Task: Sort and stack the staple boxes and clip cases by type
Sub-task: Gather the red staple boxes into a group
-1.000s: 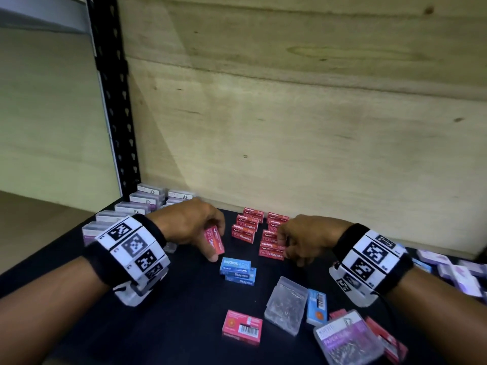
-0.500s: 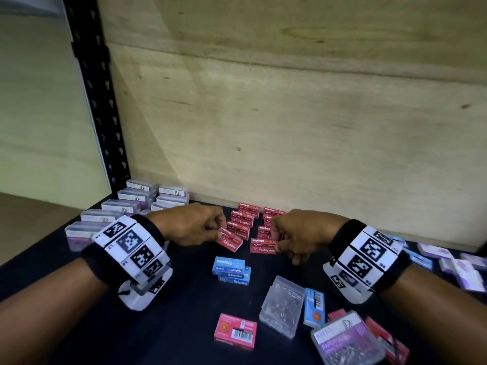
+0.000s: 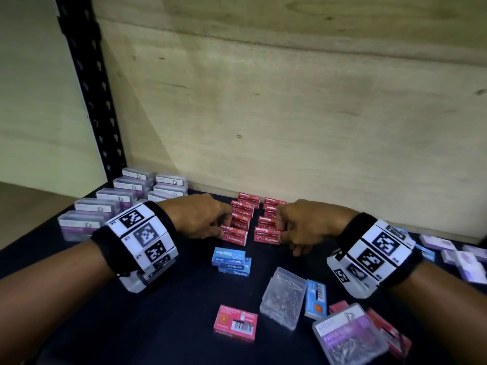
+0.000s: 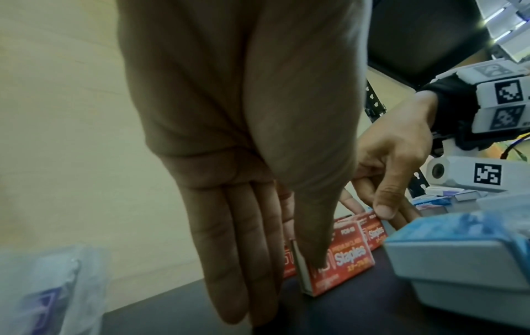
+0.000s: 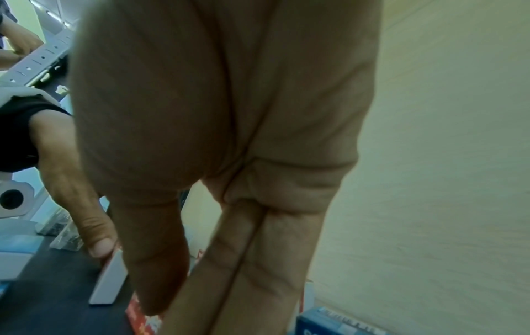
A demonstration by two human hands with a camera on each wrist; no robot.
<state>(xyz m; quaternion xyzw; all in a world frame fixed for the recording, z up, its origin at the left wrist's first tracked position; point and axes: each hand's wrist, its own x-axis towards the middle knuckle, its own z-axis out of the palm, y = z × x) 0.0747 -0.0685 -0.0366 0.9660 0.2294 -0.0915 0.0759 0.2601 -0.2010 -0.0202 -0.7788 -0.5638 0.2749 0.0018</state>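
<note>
Red staple boxes stand in two rows [image 3: 243, 210] near the back wall. My left hand [image 3: 222, 229] pinches the front red staple box [image 3: 234, 235] of the left row between thumb and straight fingers; the left wrist view shows the thumb on this box [image 4: 341, 256], which rests on the black shelf. My right hand [image 3: 280, 231] pinches the front red box [image 3: 266, 234] of the right row, its thumb [image 4: 384, 207] on the box's near edge. Two blue staple boxes [image 3: 230, 259] lie stacked just in front. Purple clip cases [image 3: 105, 209] stand in rows at the left.
Loose on the black shelf [image 3: 158, 325] in front lie a red barcode box [image 3: 235, 322], a clear clip case [image 3: 283, 297], a blue box [image 3: 316, 299] and a purple-labelled clip case [image 3: 347, 335]. More purple cases [image 3: 463, 259] lie at the right. A wooden wall [image 3: 290, 114] closes the back.
My left hand carried the red box from beside the blue boxes back to the front of the left red row and set it down flat. The right hand stayed at its row.
</note>
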